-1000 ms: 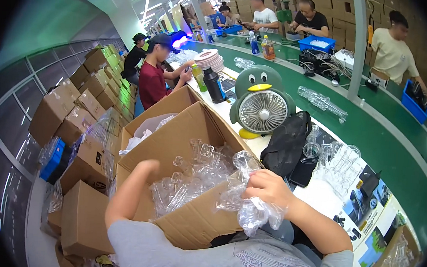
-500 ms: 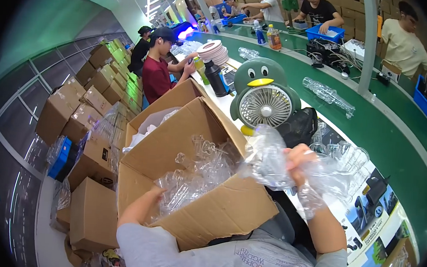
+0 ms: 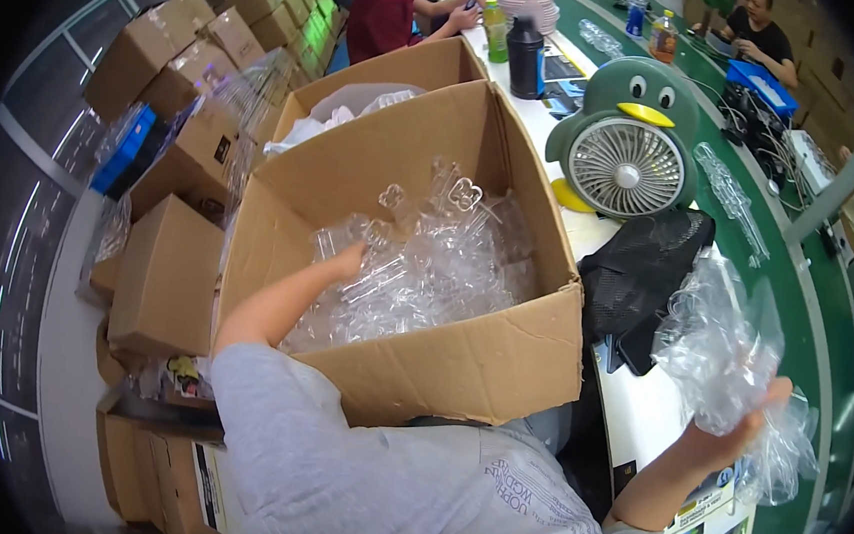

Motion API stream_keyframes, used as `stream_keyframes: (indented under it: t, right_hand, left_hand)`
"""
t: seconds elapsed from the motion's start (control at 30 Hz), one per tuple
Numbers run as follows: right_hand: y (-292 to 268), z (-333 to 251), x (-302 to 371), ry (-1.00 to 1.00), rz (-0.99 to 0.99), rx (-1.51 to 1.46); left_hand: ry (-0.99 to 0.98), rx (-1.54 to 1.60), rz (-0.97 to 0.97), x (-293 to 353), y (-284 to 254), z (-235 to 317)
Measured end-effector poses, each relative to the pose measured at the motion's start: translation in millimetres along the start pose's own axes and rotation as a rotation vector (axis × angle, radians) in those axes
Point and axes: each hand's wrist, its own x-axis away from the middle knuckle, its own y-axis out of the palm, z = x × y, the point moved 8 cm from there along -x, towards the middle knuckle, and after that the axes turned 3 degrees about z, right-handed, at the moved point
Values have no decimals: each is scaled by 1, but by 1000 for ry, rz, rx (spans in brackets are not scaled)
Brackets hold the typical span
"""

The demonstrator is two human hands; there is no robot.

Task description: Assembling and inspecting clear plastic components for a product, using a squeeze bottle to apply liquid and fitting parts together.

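A large cardboard box (image 3: 459, 370) stands before me, heaped with clear plastic pieces (image 3: 416, 281), some with loop-shaped ends. My left hand (image 3: 349, 261) reaches over the box's left side into the heap; its fingers are largely hidden among the pieces. Out to the right, over the white tabletop, my right hand (image 3: 741, 422) is closed around crumpled clear plastic packaging (image 3: 716, 350). The packaging sticks out on both sides of the fist. What lies inside it, if anything, I cannot make out.
A green penguin-shaped fan (image 3: 627, 152) and a black mesh bag (image 3: 642, 269) sit right of the box. Bottles (image 3: 527, 59) stand farther back. A green conveyor (image 3: 794, 316) curves along the right. Stacked cartons (image 3: 167, 277) fill the left. Co-workers sit beyond.
My right hand has moved away from the box to the right, still gripping the packaging. My left hand has gone deeper among the plastic pieces. The view has tilted down.
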Motion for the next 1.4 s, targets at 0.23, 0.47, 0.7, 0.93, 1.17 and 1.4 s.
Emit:
stream_keyframes:
  t: [0.23,0.47,0.7,0.93,1.17,1.4]
  right_hand:
    - [-63,-16,10,-61,299,455]
    - [-13,-9,8,186,-202,-650]
    - [-30,-5,12,141,629,75]
    - [-75,4,5,105,244,5]
    - [-84,2,6,98,126,97]
    - [-79,-12,8,8,159,222]
  left_hand:
    - [-543,549,-310,18,-8,24]
    - [-546,484,-156,16,8,4]
    - [-726,552,-167,20,24,-38]
    - [-569,123,-468,17,22,-22]
    - [-445,324,-366,3,-58,35]
    - [-252,243,-221,-27,-78,53]
